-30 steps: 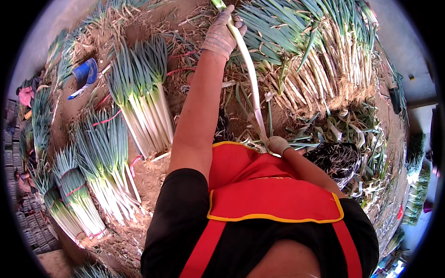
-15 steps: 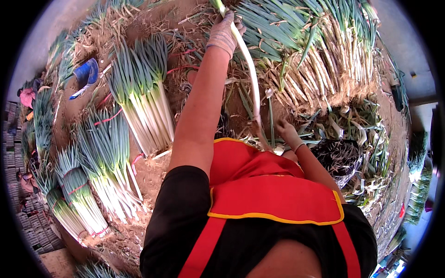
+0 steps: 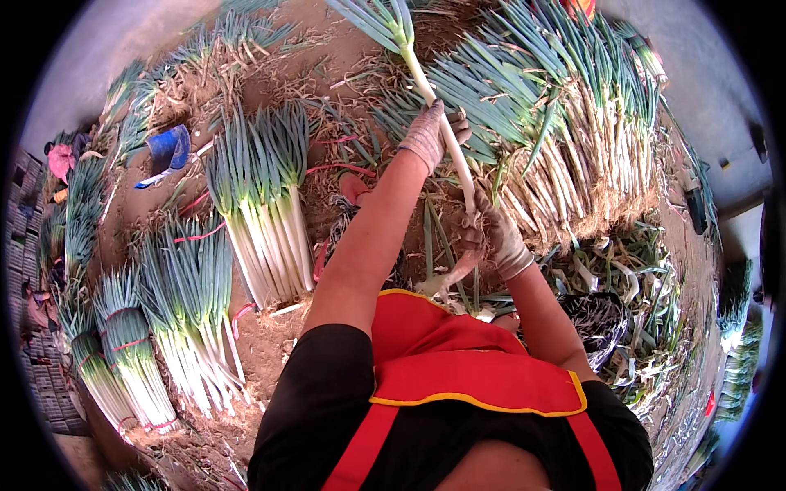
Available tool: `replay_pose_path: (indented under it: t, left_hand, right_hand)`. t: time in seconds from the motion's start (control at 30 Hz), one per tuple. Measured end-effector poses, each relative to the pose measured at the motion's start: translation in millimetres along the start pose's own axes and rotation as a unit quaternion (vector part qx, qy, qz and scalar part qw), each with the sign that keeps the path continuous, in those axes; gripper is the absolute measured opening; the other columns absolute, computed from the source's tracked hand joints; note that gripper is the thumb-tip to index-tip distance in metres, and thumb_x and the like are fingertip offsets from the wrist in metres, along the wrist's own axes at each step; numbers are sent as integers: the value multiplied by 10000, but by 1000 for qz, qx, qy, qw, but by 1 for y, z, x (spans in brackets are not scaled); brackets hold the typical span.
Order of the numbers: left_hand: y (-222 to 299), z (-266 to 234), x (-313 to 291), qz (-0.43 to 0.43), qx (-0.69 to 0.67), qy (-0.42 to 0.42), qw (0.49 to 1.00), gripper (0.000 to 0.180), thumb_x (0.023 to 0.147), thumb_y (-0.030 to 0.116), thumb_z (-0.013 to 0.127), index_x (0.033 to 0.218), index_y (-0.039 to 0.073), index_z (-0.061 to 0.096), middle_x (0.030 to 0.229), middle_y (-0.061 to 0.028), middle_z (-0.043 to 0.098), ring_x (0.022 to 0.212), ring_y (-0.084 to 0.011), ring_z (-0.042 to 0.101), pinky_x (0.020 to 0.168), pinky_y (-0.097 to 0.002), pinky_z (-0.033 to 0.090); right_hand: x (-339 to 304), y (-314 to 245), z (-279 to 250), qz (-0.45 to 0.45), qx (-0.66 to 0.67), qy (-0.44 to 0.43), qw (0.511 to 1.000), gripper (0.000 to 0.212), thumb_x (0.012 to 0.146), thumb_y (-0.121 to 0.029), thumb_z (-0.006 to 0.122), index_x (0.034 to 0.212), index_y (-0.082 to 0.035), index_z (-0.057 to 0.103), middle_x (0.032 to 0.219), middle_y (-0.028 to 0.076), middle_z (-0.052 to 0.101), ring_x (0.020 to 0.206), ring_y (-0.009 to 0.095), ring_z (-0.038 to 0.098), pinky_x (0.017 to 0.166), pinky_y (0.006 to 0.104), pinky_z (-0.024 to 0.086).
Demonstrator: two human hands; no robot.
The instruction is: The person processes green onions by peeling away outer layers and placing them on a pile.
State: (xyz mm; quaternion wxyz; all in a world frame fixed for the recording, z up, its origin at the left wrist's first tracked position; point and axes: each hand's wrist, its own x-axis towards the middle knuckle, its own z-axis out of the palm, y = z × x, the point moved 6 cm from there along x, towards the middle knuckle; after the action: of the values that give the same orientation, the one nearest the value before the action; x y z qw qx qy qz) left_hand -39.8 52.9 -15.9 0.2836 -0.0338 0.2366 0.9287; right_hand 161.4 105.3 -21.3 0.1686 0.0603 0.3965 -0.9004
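A smooth, long green onion (image 3: 460,166) is grasped midway by the gloved left hand (image 3: 431,139) and at its lower end by the gloved right hand (image 3: 501,237); nearby, rough, earthy onions (image 3: 565,155) are heaped.

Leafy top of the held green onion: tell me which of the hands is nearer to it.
Left. The left hand grips the pale stem below the leafy top; the right hand is farther away, down at the stem's lower end.
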Motion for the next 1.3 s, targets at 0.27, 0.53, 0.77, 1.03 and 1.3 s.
replay_pose_path:
  t: [0.27, 0.53, 0.77, 1.03, 1.3]
  left_hand:
    - [0, -35, 25, -22, -86, 108, 990, 234, 951, 251, 570, 877, 86, 421, 721, -53, 471, 523, -157, 404, 438, -279, 382]
    - [-2, -47, 40, 29, -92, 122, 988, 95, 976, 204, 498, 1003, 152, 424, 728, -57, 490, 504, -128, 394, 458, -269, 375]
    - [75, -68, 40, 130, -25, 115, 984, 154, 967, 236, 532, 981, 106, 450, 703, -51, 458, 473, -135, 359, 404, -264, 333]
    - [73, -40, 26, 113, -62, 39, 991, 148, 948, 268, 569, 972, 172, 459, 752, -59, 465, 495, -124, 392, 414, -249, 354]
    - [39, -9, 5, 117, 17, -16, 993, 154, 939, 249, 582, 968, 145, 473, 727, -26, 484, 531, -122, 447, 451, -266, 401]
  right_hand:
    - [-14, 2, 16, -41, -141, 188, 971, 466, 902, -585, 524, 934, -120, 519, 658, -34, 463, 505, 47, 376, 437, 182, 297]
    - [-53, 3, 28, -72, -239, 193, 949, 416, 945, -533, 481, 811, -143, 427, 600, -66, 365, 444, 14, 254, 378, 200, 170]
    - [-131, 33, 3, -195, -685, 112, 693, 557, 797, 8, 529, 1343, -45, 433, 1075, 124, 637, 733, 205, 591, 563, 264, 497]
    - [-76, 6, -86, -23, -734, 139, 664, 462, 936, -402, 550, 1190, -17, 576, 1063, 168, 629, 712, 241, 617, 653, 345, 516]
    - [22, -34, 32, -176, -418, 57, 890, 425, 965, -338, 532, 1243, -16, 524, 817, 37, 563, 701, 127, 549, 578, 264, 445]
